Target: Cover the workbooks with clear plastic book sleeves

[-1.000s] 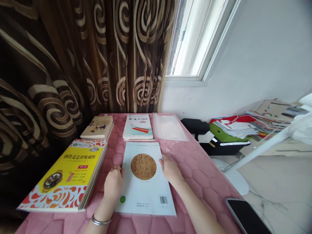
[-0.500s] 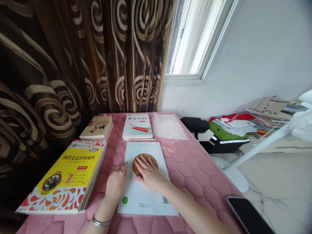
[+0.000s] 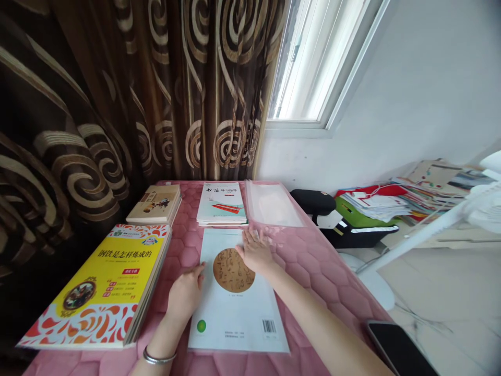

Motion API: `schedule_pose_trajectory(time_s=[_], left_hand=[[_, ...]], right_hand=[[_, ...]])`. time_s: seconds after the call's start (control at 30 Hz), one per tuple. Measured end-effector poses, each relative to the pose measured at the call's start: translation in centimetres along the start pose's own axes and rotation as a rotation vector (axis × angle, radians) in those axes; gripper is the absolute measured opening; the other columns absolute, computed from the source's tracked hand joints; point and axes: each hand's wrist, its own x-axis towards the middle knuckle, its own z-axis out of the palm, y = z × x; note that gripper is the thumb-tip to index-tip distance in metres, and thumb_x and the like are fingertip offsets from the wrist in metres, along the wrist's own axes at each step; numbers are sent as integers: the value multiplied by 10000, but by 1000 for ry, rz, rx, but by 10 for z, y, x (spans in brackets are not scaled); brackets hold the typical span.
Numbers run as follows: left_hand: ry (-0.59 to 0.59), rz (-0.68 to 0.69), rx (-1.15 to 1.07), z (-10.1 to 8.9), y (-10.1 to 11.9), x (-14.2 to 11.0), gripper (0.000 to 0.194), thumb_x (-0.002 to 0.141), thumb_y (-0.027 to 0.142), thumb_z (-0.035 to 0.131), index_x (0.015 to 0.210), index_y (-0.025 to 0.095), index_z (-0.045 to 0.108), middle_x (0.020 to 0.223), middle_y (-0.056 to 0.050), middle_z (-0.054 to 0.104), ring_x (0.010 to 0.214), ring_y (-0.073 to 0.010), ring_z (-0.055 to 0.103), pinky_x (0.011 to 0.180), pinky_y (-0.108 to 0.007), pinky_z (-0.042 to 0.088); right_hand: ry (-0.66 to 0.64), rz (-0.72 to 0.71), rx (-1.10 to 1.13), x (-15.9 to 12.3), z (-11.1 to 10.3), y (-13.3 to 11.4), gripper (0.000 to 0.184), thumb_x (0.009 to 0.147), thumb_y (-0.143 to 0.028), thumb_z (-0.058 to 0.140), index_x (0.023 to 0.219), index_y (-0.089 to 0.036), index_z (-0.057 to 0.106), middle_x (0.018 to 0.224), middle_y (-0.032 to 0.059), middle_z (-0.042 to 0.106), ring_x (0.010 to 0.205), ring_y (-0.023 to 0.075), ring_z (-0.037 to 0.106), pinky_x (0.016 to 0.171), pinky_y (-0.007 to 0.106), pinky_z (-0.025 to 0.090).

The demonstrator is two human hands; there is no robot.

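A pale book (image 3: 235, 318) lies flat on the pink quilted table cover, showing a brown round calligraphy picture and a barcode. Its edges look glossy, as if in a clear plastic cover. My right hand (image 3: 256, 250) rests flat with fingers spread on the book's upper right part, reaching its top edge. At the left edge is my left hand (image 3: 185, 292), its index finger stretched to touch the cover and its other fingers partly hidden. A silver bracelet circles the left wrist. Neither hand grasps anything.
A stack of yellow-covered books (image 3: 117, 266) stands left, with smaller tan books (image 3: 154, 203) behind. White books (image 3: 221, 203) and clear plastic sleeves (image 3: 272, 205) lie at the back. A phone (image 3: 399, 347) sits front right. Beyond are a white stand (image 3: 415, 235) and piled papers (image 3: 376, 204).
My right hand went from the book's right edge onto the round picture, then up to the top right corner. My left hand stays by the left edge, its index finger now straighter.
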Motion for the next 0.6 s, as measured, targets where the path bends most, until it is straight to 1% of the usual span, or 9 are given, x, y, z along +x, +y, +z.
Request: schedule_pose_trajectory(time_s=[0.1,0.17,0.27,0.33,0.37,0.43,0.5,0.6], left_hand=[[-6,7,8,-1,1,0,389,944,175,441,1302,256,570,1225,-64,682,1058,-180,660,853,-267,493],[-5,17,15,-1,1,-1,385,943,169,441,1293,259,575,1220,-66,684,1054,-169,660,848,-254,487],[-4,13,35,-2,2,-1,335,940,185,450,1222,256,617,1176,-65,703,1022,-167,671,822,-246,485],[-15,6,43,-3,2,0,306,935,191,461,1176,255,638,1147,-60,713,1012,-169,675,811,-244,483],[-21,6,41,-3,2,0,308,933,189,463,1178,256,637,1145,-58,714,1015,-171,675,813,-244,482],[-29,10,24,-3,2,0,335,929,174,468,1216,255,620,1158,-58,711,1036,-174,671,833,-247,479],[-21,9,-11,-2,0,1,357,924,163,477,1245,250,607,1168,-61,709,1062,-178,664,862,-253,474],[-18,7,-82,-2,-4,3,336,908,158,511,1211,238,631,1154,-60,717,1065,-180,665,887,-254,469]], right_hand=[[-55,-134,71,9,0,-28,703,988,-485,195,1501,-5,217,1583,168,76,1477,264,27,1190,477,31],[-71,-238,112,12,2,-48,703,989,-480,214,1502,0,203,1582,170,59,1477,262,26,1193,465,54],[-74,-470,152,13,6,-71,615,1002,-420,216,1508,-70,240,1586,117,131,1478,218,63,1201,439,59],[-82,-602,162,16,6,-76,562,1008,-383,221,1507,-128,271,1581,68,197,1475,179,105,1206,404,62],[-87,-635,162,19,6,-76,553,1010,-384,228,1506,-145,277,1578,54,216,1472,169,122,1206,394,64],[-98,-614,151,29,3,-73,568,1008,-416,243,1508,-148,269,1578,53,215,1471,172,133,1205,396,70],[-91,-518,133,41,1,-71,588,1007,-444,238,1513,-145,252,1584,63,185,1473,182,121,1203,411,67],[-70,-388,118,51,0,-76,605,1010,-446,214,1515,-113,231,1590,86,149,1477,198,93,1201,436,55]])
